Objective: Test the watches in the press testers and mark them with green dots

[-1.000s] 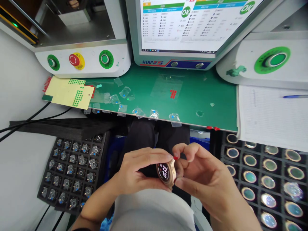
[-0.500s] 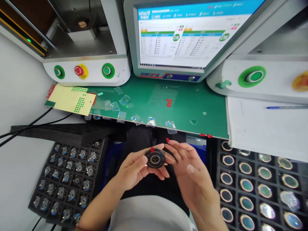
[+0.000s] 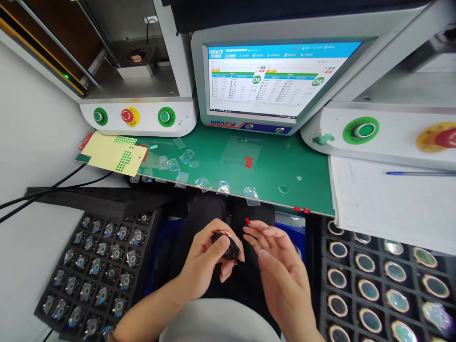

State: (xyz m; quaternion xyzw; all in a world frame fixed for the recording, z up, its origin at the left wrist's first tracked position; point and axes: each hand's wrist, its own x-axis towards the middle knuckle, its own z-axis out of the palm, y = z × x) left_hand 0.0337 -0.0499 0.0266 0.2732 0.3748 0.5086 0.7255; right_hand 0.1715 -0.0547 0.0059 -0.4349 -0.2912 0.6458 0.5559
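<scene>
A round black part (image 3: 232, 248) with a small red sticker on its rim is held tilted in my left hand (image 3: 206, 254), the thumb over its face. To the right of it, my right hand (image 3: 281, 270) has its fingers apart and does not touch the part. A small red sticker (image 3: 248, 221) clings to the tip of one finger of that hand. Red stickers (image 3: 249, 162) lie on a clear sheet on the green mat (image 3: 278, 166) ahead.
Foam trays of parts stand at the left (image 3: 96, 266) and right (image 3: 368, 289). Behind the mat are a monitor (image 3: 249, 124) and machines with buttons. Yellow sticker sheets (image 3: 114, 154), film pieces, papers (image 3: 392, 204) and a pen (image 3: 420, 174) lie ahead.
My left hand has turned the black part, so its face is tilted away and partly covered by the thumb. My right hand has separated from the part. The view has shifted slightly.
</scene>
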